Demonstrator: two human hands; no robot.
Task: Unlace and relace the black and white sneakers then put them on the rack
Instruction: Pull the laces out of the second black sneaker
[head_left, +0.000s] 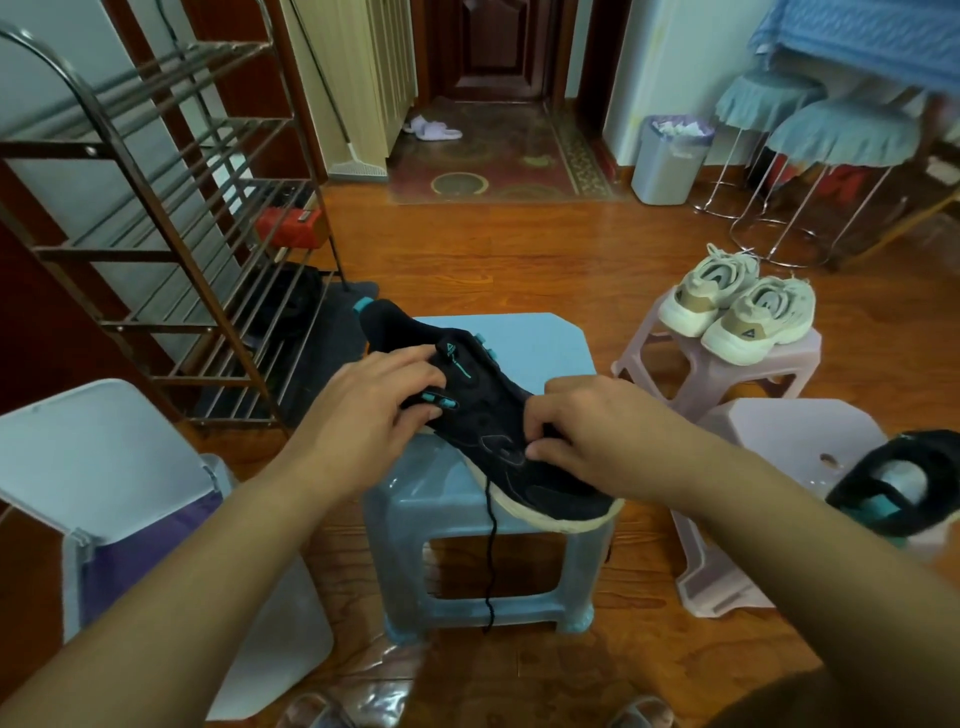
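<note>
Nearest, both forearms reach forward and down from the bottom corners, wrists bent slightly so the hands arch over the black sneaker (498, 431), which lies on the blue stool (545, 343) with its toe toward the person's right and its heel pointing away to the left. The right hand (587, 436) sits over the forefoot, its fingers (540, 447) curled tight and pinching at the upper near the lowest eyelets — seemingly on the lace, though the exact contact is hidden under the knuckles. The left hand (379, 395) lies across the tongue and collar, fingers bent round the teal lace hardware and steadying the shoe. Below the right fingers a black lace (490, 551) hangs slack past the pale sole and down the front of the stool. The shoe looks light, with a soft, yielding upper over a firmer sole; it will probably shift on the smooth plastic unless held by the collar or midfoot. The lace is thin and limp, best pinched close to its tip or right at the eyelet. Right of the right hand, the second black sneaker (898, 483) rests on a pink stool (789, 436); beyond it, the white sneakers (737, 306) sit as a pair on another pink stool (711, 374). Left of and beyond the left fingers stands the rack (171, 234) — metal, open-barred.
</note>
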